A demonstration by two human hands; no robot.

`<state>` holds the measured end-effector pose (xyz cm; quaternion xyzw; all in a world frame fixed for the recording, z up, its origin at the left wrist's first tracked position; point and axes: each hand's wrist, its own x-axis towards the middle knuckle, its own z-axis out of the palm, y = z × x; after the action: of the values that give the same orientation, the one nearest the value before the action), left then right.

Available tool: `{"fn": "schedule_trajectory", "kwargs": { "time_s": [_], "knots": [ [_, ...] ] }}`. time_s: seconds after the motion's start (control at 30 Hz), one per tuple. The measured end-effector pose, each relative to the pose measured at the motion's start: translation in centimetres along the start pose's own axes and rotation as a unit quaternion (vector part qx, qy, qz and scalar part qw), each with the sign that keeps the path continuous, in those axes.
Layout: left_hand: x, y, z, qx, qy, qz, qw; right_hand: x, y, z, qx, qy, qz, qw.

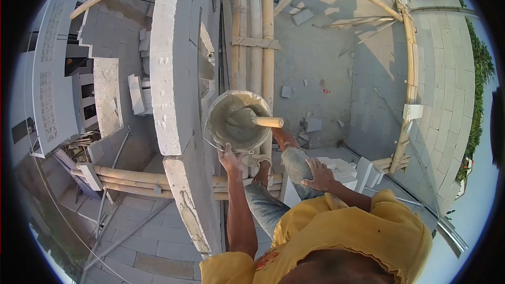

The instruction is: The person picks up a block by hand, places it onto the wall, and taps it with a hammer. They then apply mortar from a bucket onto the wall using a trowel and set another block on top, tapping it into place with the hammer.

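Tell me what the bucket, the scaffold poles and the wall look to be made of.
Bucket: likely plastic or metal, hard to tell, coated all over in grey mortar; a wooden-looking handle sticks out of it. The left hand grips its rim.
Scaffold poles: bamboo, pale yellow, round, with visible joints.
Wall: pale grey-white blocks, probably lightweight concrete, matte, with mortar seams.

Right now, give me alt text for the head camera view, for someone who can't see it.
Seen from above, a person in a yellow shirt grips the rim of a round grey mortar bucket with the left hand, a wooden-handled trowel inside; the right hand rests on a knee, beside a white block wall and bamboo scaffolding.
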<state>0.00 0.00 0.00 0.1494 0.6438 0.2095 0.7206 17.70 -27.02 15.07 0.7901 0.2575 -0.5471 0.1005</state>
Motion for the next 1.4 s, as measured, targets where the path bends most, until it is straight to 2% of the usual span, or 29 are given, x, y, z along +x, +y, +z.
{"fn": "schedule_trajectory", "kwargs": {
  "time_s": [0.03,0.07,0.1,0.17,0.23,0.3,0.4,0.5,0.6,0.7,0.77,0.9,1.0,1.07,1.13,1.17,1.2,1.23,1.27,1.3,1.33,1.37,1.4],
  "knots": [
    [-1.1,1.3,0.9,0.025,0.036,-0.021,0.999,-3.5,-1.5,0.8,0.031,-0.081,0.068,0.994],
    [-1.9,2.0,1.3,0.052,0.074,-0.043,0.995,-6.5,-2.7,1.7,0.044,-0.075,0.072,0.994],
    [11.1,-1.0,8.4,0.048,0.052,0.0,0.997,6.8,-0.2,0.6,0.058,-0.026,0.05,0.997],
    [15.8,-3.1,10.4,0.071,0.045,-0.004,0.996,6.2,0.8,2.3,0.08,0.004,0.053,0.995],
    [21.1,-5.4,16.3,0.073,0.021,-0.003,0.997,6.7,2.8,2.5,0.082,0.079,0.05,0.992],
    [24.7,-7.0,19.5,0.08,0.023,0.01,0.997,6.9,3.1,3.0,0.096,0.103,0.041,0.989],
    [30.2,-11.1,21.7,0.055,0.01,-0.006,0.998,6.5,2.9,2.8,0.119,0.113,0.051,0.985],
    [37.6,-17.1,21.2,0.047,-0.006,-0.057,0.997,6.3,2.1,2.6,0.132,0.106,0.082,0.982],
    [40.2,-20.8,20.8,0.055,0.013,-0.106,0.993,6.6,2.4,2.8,0.14,0.113,0.102,0.978],
    [41.2,-25.2,17.9,0.097,0.011,-0.086,0.992,6.3,1.6,3.1,0.145,0.109,0.109,0.977],
    [37.3,-21.8,18.0,0.178,-0.003,-0.054,0.982,6.2,1.2,3.3,0.141,0.111,0.101,0.979],
    [34.9,-15.9,16.2,0.312,0.01,0.034,0.949,6.1,0.4,2.8,0.115,0.121,0.081,0.983],
    [28.2,-9.1,16.1,0.273,-0.01,0.015,0.962,5.7,-0.5,1.9,0.096,0.115,0.08,0.985],
    [29.5,-11.8,10.9,0.337,-0.04,0.076,0.938,5.7,-0.5,2.0,0.085,0.114,0.069,0.987],
    [26.3,-13.5,4.4,0.392,-0.055,0.086,0.914,5.9,0.0,2.9,0.077,0.122,0.048,0.988],
    [22.8,-14.2,2.0,0.412,-0.057,0.073,0.906,5.9,0.1,2.9,0.065,0.098,0.05,0.992],
    [15.2,-10.8,1.5,0.456,-0.051,0.002,0.889,6.0,0.1,2.6,0.051,0.078,0.049,0.994],
    [12.5,-13.4,-2.9,0.513,-0.03,0.019,0.858,6.2,-0.2,2.2,0.037,0.06,0.046,0.996],
    [7.0,-12.1,-5.3,0.538,-0.045,-0.03,0.841,6.4,-0.6,1.6,0.017,0.041,0.037,0.998],
    [5.6,-16.9,-11.3,0.601,0.001,-0.088,0.794,6.4,-1.0,0.9,-0.004,0.021,0.03,0.999],
    [-1.5,-12.9,-11.5,0.642,-0.014,-0.099,0.76,6.3,-1.5,0.5,-0.027,0.001,0.023,0.999],
    [-5.7,-13.7,-14.9,0.626,-0.049,-0.049,0.777,6.5,-1.4,0.5,-0.062,0.002,-0.003,0.998],
    [-10.0,-13.9,-15.9,0.635,-0.018,-0.068,0.769,7.2,-0.9,0.9,-0.099,0.002,-0.028,0.995]
  ]
}}
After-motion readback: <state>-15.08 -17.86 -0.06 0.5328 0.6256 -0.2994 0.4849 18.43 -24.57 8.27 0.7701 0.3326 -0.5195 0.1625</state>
